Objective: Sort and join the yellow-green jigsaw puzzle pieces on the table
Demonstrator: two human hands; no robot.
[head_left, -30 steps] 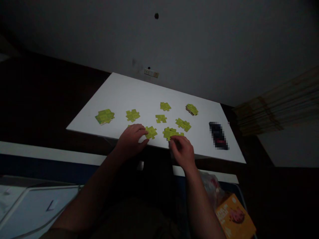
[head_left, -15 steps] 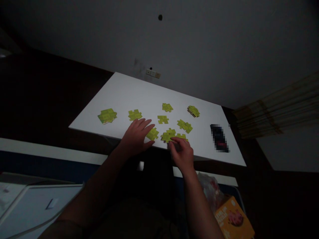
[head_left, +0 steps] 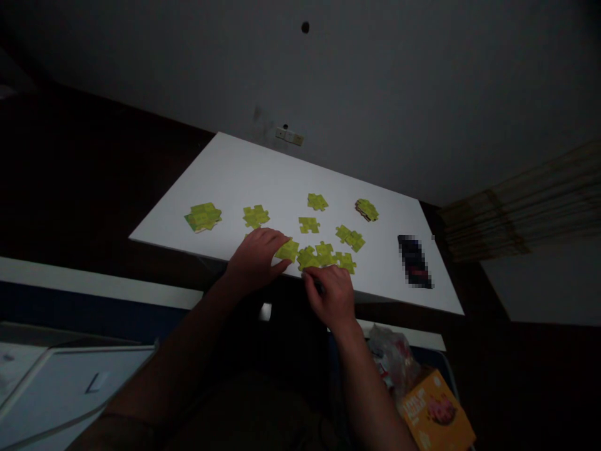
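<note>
Yellow-green jigsaw puzzle pieces lie on a white table. My left hand [head_left: 256, 258] rests at the near edge, with its thumb and fingers around the left side of one puzzle piece [head_left: 287, 250]. A small bit of green shows behind its knuckles. My right hand [head_left: 332, 293] is closed, fingers curled, with its fingertips at the near edge of another puzzle piece [head_left: 307, 258]; the exact grip is partly hidden. That piece lies just right of the left hand's piece. Touching or overlapping it on the right are a further piece [head_left: 325, 254] and one more [head_left: 346, 262].
Farther back on the white table [head_left: 263, 169] lie a left stack [head_left: 203, 217], loose pieces [head_left: 256, 216], a single piece [head_left: 308, 225], a small pile [head_left: 318, 202], an overlapping pair [head_left: 350, 238] and a right stack [head_left: 367, 210]. A pixelated dark object [head_left: 415, 262] lies right. An orange box [head_left: 439, 410] stands below.
My right hand has moved left along the near edge, and a puzzle piece has shifted left with it, toward the left hand's piece. My left hand's fingers have drawn closer together.
</note>
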